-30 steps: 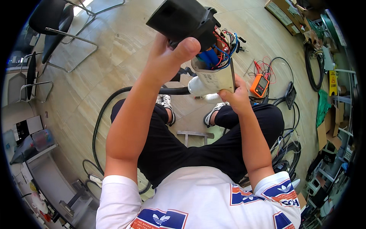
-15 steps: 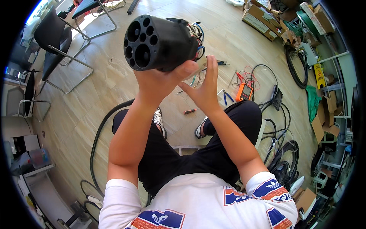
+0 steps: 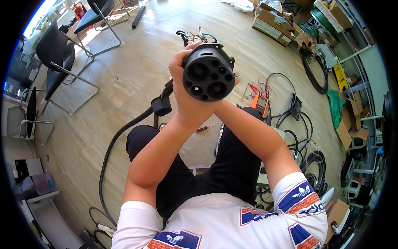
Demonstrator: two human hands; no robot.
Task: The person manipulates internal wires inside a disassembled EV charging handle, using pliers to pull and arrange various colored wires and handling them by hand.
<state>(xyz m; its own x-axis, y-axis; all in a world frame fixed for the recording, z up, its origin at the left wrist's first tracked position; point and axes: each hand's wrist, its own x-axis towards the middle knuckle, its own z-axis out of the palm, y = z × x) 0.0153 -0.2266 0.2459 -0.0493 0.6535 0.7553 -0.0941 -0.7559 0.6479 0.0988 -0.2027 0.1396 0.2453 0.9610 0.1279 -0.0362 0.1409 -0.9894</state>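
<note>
A round black charging connector (image 3: 208, 79), its face full of round sockets of different sizes, is held up in front of me. My left hand (image 3: 180, 93) wraps round its left side and underside. My right hand (image 3: 236, 82) is mostly hidden behind the connector; only a bit of finger shows at the right edge, so its grip is unclear. Thin coloured wires (image 3: 191, 37) stick out beyond the connector's far side. Left of my left hand hangs a thick black cable (image 3: 120, 133) with a black cap (image 3: 161, 106) near its end.
A red-handled screwdriver (image 3: 206, 128) lies on the floor between my feet. To the right are an orange multimeter (image 3: 260, 103) with leads, a black-framed device (image 3: 295, 105) and coiled cables (image 3: 316, 168). Chairs (image 3: 56, 62) stand left; cardboard boxes (image 3: 275, 24) are at far right.
The connector has moved right and turned its socket face toward me. My right hand has gone behind it. The cap beside the cable has come into view on the left.
</note>
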